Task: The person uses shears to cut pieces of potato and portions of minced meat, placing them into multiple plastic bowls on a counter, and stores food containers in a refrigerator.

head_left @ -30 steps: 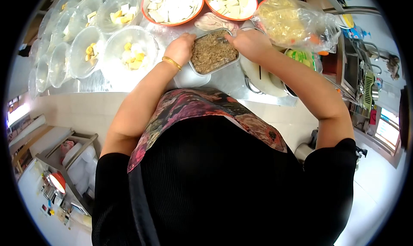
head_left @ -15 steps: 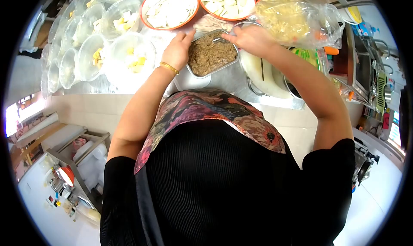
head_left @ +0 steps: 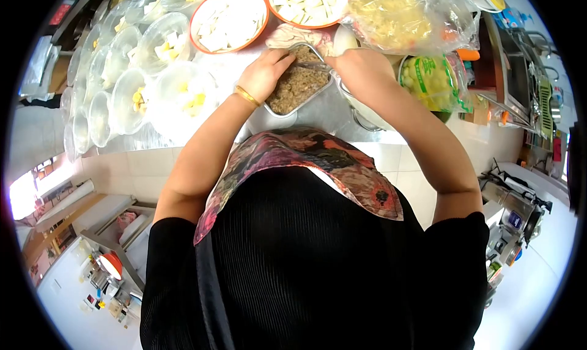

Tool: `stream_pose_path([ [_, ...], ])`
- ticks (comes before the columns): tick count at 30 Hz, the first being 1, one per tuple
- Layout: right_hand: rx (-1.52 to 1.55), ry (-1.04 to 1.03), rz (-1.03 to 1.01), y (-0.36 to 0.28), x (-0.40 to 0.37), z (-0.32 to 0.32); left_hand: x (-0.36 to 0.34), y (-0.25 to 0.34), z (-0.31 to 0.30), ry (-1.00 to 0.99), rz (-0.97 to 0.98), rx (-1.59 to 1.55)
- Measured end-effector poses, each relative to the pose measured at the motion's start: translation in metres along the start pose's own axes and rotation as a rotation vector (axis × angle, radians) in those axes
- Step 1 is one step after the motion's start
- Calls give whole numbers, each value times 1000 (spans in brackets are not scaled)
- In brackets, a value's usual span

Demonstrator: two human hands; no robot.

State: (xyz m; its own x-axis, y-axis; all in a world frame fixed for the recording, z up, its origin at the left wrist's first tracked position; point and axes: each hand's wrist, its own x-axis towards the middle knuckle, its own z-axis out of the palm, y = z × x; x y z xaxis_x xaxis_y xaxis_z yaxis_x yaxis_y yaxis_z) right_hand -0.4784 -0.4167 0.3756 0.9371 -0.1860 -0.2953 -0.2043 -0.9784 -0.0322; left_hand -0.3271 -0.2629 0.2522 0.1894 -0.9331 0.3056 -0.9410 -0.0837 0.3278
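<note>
A rectangular metal tray (head_left: 299, 108) of brown minced filling (head_left: 301, 88) rests near the table's front edge. My left hand (head_left: 264, 74) is closed on its left rim, fingertips bent over the filling. My right hand (head_left: 362, 71) is in a pinch at the tray's right side, on a thin metal utensil (head_left: 315, 65) that lies across the filling; its far end is hard to make out. Behind the tray lies a crumpled pinkish bag or cloth (head_left: 296, 36).
Two orange-rimmed bowls, one of white slices (head_left: 227, 21) and one of pale chunks (head_left: 307, 2), stand behind. Clear plastic bowls (head_left: 178, 96) with yellow and white pieces fill the left. At right are a large clear bag (head_left: 409, 19) and a green-printed bag (head_left: 431, 78).
The utensil has gone from a small tip over the filling to lying across it. My right hand has shifted slightly down, and my left fingers reach further over the tray. The whole view has shifted.
</note>
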Motion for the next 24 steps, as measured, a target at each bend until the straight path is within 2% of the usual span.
stream_pose_path([
  [1,-29,-17,21,1,-9,-3,-2,-1,-2,15,11,-10],
  [4,298,245,31,24,-44,21,-11,-5,-7,24,44,-53],
  [7,432,391,324,32,-52,66,-12,4,-11,26,7,-113],
  [9,430,378,420,36,-43,110,-10,9,-4,-53,-20,-65],
  [10,429,371,471,35,-37,120,-8,14,-5,-97,-41,-17],
  [11,469,275,560,35,-29,129,-5,20,-5,-142,-61,31],
  [12,488,287,580,32,-28,133,-2,24,-6,-185,-80,81],
  [16,612,352,628,30,-28,133,-7,26,-17,-67,-252,-211],
  [17,656,369,632,28,-32,130,-14,21,-16,31,-231,-281],
  [20,971,367,620,13,-42,97,-33,15,-25,111,-754,-1330],
  [21,1100,332,544,10,-41,95,-38,15,-35,181,-820,-1717],
  [22,1152,276,457,2,-38,87,-42,14,-46,250,-793,-1935],
  [24,1249,157,277,-17,-30,67,-53,8,-59,368,-776,-2114],
])
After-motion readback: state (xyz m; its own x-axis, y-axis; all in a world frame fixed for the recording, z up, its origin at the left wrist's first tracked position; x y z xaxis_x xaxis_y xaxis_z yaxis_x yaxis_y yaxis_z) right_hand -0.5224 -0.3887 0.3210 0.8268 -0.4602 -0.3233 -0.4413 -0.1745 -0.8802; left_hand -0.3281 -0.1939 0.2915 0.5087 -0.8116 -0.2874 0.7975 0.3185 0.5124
